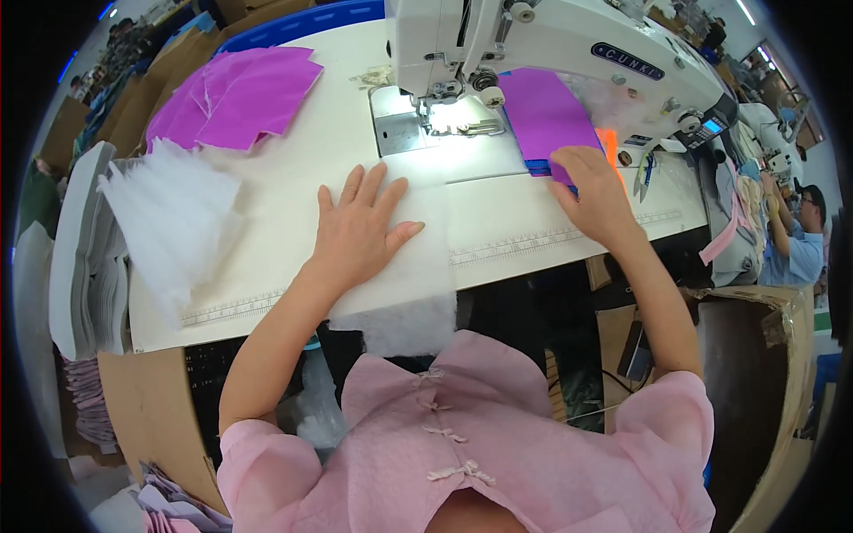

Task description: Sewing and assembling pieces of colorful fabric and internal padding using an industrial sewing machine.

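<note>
At the left of the frame, white fluffy sheets lie on the pale bench, below bright purple fabric pieces. At the centre, the left hand lies flat, fingers spread, on a white fleecy sheet. In the upper right, the right hand pinches the near edge of a purple fabric stack.

The right fingers hid part of the purple material, and its layers could not be counted. The left fingers covered some of the white sheet. Beyond both, the sewing machine was cut off above; rightward of them, its display was too small to read.
</note>
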Action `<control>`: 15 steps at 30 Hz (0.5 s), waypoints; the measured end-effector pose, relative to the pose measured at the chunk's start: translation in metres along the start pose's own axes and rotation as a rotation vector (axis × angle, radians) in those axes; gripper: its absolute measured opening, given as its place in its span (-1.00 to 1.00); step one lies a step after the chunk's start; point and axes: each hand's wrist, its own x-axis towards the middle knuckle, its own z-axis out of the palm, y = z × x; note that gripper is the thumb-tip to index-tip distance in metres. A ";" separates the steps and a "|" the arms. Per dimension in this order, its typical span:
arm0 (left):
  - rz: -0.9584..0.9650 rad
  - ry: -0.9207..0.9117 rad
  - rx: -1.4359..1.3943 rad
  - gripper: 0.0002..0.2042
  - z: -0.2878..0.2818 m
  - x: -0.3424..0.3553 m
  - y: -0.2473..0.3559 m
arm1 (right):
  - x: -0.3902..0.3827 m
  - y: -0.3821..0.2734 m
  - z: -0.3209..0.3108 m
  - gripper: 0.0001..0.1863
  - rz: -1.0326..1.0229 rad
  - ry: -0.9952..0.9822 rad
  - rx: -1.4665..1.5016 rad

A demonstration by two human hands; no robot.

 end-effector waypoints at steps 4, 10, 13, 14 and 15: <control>-0.001 -0.090 0.019 -0.51 -0.003 0.008 -0.004 | -0.008 0.025 0.011 -0.69 -0.122 -0.020 -0.294; -0.001 -0.082 -0.004 -0.52 -0.001 0.008 -0.009 | -0.007 0.034 0.006 -0.65 0.020 -0.339 -0.213; -0.010 -0.100 -0.026 -0.53 -0.002 0.009 -0.011 | -0.005 0.028 -0.002 -0.70 -0.088 -0.223 -0.165; -0.011 -0.092 -0.025 -0.53 -0.003 0.009 -0.011 | -0.003 0.028 -0.003 -0.67 -0.068 -0.334 -0.209; -0.014 -0.097 -0.039 -0.53 -0.002 0.010 -0.011 | -0.001 0.028 -0.003 -0.64 -0.047 -0.446 -0.252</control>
